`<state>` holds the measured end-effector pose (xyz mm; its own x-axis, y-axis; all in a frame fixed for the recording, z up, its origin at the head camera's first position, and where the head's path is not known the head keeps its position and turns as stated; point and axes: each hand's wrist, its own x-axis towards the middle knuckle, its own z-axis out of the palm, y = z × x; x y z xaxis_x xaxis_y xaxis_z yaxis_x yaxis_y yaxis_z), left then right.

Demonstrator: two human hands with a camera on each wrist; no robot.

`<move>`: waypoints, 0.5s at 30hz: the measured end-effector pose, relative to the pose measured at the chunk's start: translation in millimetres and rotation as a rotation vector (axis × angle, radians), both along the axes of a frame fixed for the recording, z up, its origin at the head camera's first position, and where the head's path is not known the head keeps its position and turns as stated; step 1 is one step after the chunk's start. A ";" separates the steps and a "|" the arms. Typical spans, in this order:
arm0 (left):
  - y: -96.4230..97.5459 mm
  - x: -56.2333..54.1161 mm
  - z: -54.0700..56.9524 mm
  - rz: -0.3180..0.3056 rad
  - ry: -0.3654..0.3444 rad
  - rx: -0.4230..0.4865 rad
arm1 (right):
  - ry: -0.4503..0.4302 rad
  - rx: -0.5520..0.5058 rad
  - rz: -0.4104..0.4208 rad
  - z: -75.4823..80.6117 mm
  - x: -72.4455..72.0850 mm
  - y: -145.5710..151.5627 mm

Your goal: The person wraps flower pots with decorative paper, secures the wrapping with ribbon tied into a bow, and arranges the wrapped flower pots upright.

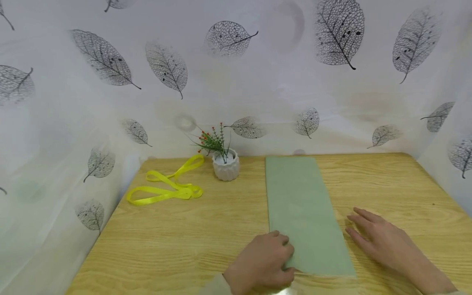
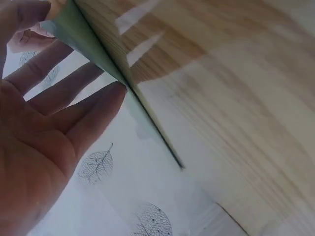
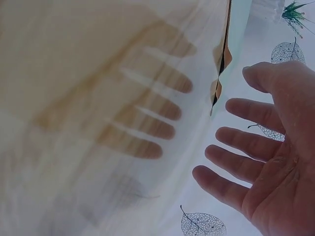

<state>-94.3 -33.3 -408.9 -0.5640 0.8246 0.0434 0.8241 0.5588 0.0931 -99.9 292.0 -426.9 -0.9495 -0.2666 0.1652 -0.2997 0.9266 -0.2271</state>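
Note:
A long light-green sheet of paper [image 1: 302, 209] lies on the table, running from the back edge toward the front. Its edge looks layered or folded, with small gaps in the right wrist view. At the near left corner, my left hand [image 1: 262, 261] pinches the paper between thumb and fingers, and the near edge lifts slightly there. In the left wrist view, fingers [image 2: 106, 101] lie along the paper's edge [image 2: 101, 46]. My right hand [image 1: 385, 241] hovers or rests just right of the paper, apart from it, with fingers spread and nothing in them.
A loosely looped yellow ribbon [image 1: 155, 198] lies at the back left of the wood-grain table [image 1: 177, 246]. Beside it stands a white pot [image 1: 226, 169] with a small red-flowered plant [image 1: 212, 141]. A leaf-patterned curtain [image 1: 236, 86] hangs behind and at both sides.

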 end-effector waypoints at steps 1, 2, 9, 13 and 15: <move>1.7 0.9 -0.4 -0.008 0.026 0.004 | 0.004 -0.002 0.000 0.0 0.9 0.2; 3.2 2.0 -0.8 -0.013 0.048 0.008 | 0.004 0.001 0.000 0.0 1.4 0.6; 8.3 8.7 -3.6 0.018 0.094 0.037 | -0.021 0.012 -0.009 -0.1 4.1 5.2; 4.9 9.3 -4.4 0.053 0.051 0.079 | -0.024 -0.012 0.003 -2.3 6.2 7.0; 2.7 8.4 -4.0 0.074 0.014 0.101 | 0.001 -0.025 0.019 -3.4 7.0 6.6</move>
